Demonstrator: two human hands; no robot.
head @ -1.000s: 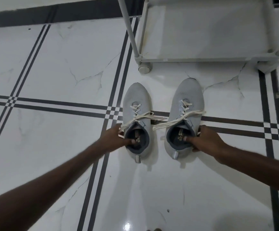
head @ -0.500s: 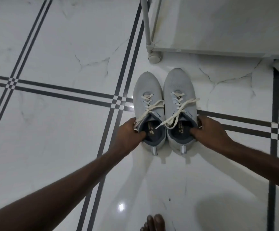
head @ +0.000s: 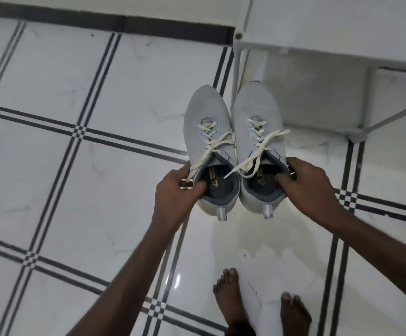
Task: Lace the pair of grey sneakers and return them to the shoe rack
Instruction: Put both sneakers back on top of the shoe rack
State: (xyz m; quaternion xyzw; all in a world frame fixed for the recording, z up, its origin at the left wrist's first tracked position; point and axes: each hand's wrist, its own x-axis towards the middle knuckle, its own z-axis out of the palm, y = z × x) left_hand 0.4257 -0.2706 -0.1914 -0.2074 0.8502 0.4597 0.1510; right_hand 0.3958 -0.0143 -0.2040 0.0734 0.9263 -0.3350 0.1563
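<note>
Two light grey sneakers with cream laces are held side by side above the floor, toes pointing away from me. My left hand (head: 175,190) grips the collar of the left sneaker (head: 208,132), thumb inside the opening. My right hand (head: 306,183) grips the collar of the right sneaker (head: 255,112) the same way. Both are laced, and loose lace ends trail over the openings. The white shoe rack (head: 323,48) stands just beyond and to the right of the toes, its top shelf at upper right.
The floor is glossy white tile with dark stripe lines (head: 80,132). A dark skirting band (head: 105,19) runs along the far wall. My two bare feet (head: 231,299) stand at the lower right. A rack leg post (head: 237,69) rises just between the sneakers' toes.
The sneakers were apart on the floor, then pushed together, and are now lifted off the floor in both hands. More of the rack's top shelf and my feet have come into view.
</note>
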